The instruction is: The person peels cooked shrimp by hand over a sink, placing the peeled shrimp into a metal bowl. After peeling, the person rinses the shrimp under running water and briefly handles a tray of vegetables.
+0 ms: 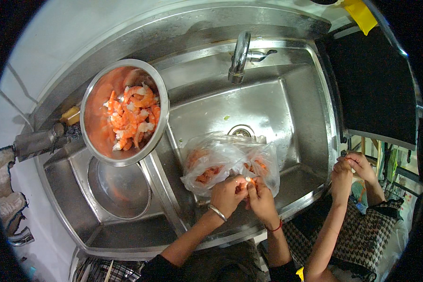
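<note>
Between the fingertips of my left hand [228, 193] and my right hand [262, 202] is one small orange-and-white shrimp [250, 181]; both hands pinch it. They are over the near part of the large sink basin [232, 102], at the front of a clear plastic bag [225, 148]. Inside the bag are orange shrimp or shells [209, 173], partly hidden by the crumpled plastic. To the upper left, a stainless steel bowl [165, 105] holds several peeled orange-and-white shrimp [130, 118].
A curved faucet [241, 56] rises behind the large basin, whose drain [241, 131] lies beyond the bag. In the smaller left basin sits a round translucent vessel [120, 190]. At right, another person's hands [350, 167] hold something small. A dark panel [373, 84] stands beyond.
</note>
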Demonstrator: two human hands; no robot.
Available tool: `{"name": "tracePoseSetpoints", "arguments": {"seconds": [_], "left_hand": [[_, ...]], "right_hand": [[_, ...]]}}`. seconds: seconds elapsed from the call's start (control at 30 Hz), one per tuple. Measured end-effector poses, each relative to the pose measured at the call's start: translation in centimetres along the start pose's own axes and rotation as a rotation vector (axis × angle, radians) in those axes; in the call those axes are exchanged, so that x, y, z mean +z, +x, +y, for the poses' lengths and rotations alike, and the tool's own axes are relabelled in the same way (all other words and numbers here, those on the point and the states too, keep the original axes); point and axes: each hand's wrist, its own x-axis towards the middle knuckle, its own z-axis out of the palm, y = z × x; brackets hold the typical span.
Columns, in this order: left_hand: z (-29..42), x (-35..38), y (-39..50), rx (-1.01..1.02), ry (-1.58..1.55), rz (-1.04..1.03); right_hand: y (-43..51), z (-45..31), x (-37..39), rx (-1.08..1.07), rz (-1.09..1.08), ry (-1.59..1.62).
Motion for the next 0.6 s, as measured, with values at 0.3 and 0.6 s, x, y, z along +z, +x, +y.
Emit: {"name": "tracePoseSetpoints", "arguments": {"seconds": [0.3, 0.6], "left_hand": [[-1.9, -2.4, 3.0, 0.020, 0.586, -0.042], [-2.5, -4.4, 1.0, -0.281, 0.805, -0.266]], "right_hand": [[0.6, -0.9, -2.4, 0.016, 0.165, 0.064], [2.0, -0.3, -0.7, -0.182, -0.012, 0.087]]}}
